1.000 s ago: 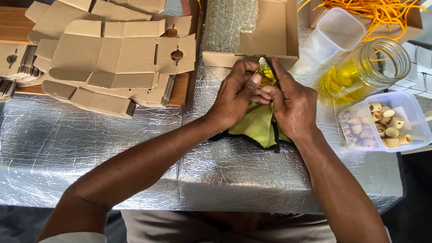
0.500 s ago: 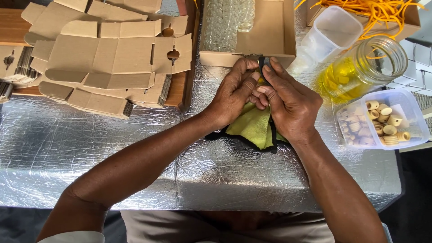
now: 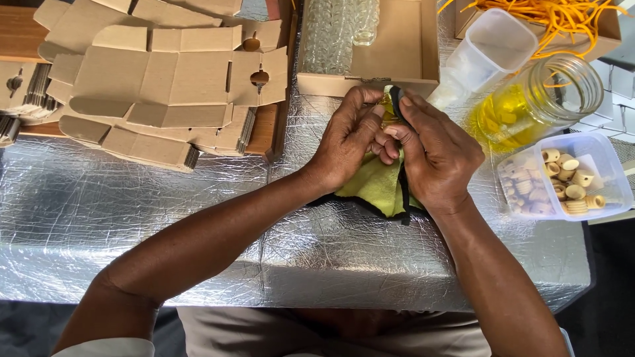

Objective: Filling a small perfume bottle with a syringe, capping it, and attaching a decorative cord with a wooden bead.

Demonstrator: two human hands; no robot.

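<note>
Both hands point(image 3: 397, 142) curled, pinching yellow cloth point(image 3: 377, 188).

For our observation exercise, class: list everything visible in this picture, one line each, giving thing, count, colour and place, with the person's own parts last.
Cloth: one, yellow-green with black edge, under and between both hands.
Flat cardboard blanks: a stack, brown, far left.
Open cardboard box: one, brown, beyond the hands, with clear bubble wrap inside.
Glass jar: one, clear with yellow liquid, lying tilted at right.
Plastic cup: one, translucent, beside the jar.
Plastic tub: one, clear, right edge, holding pale wooden rings.
Orange strands: a tangle, top right.
Table cover: silver foil.
Left hand: pinching the cloth.
Right hand: pinching the cloth.
</note>
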